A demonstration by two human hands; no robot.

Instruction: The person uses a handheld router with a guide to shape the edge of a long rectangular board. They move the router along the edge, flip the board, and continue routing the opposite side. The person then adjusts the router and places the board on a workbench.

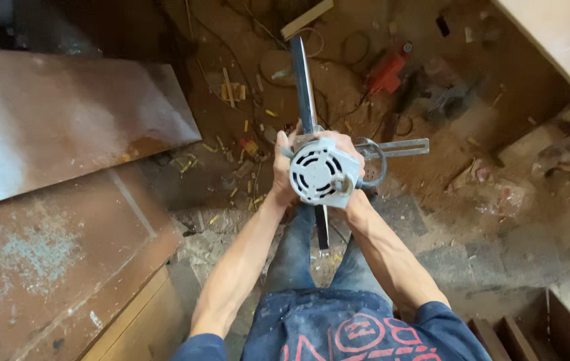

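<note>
A view straight down from head height onto a person's 2 bare forearms, reaching forward over a dusty workshop floor. Both hands grip a pale grey power tool, seen from its round vented motor end, held in mid-air above the person's legs. The left hand is wrapped closed around the tool's left side. The right hand is curled closed over its top and right side, beside a grey loop of cable.

A long silver metal bar runs from the tool away up the frame, and a short slotted metal guide sticks out to the right.

On the floor beyond lie a red power tool, a wooden strip and scattered wood chips. A large rusty metal sheet lies to the left, above a brown board. Pale timber crosses the upper right corner. Nothing sits between the camera and the hands.
</note>
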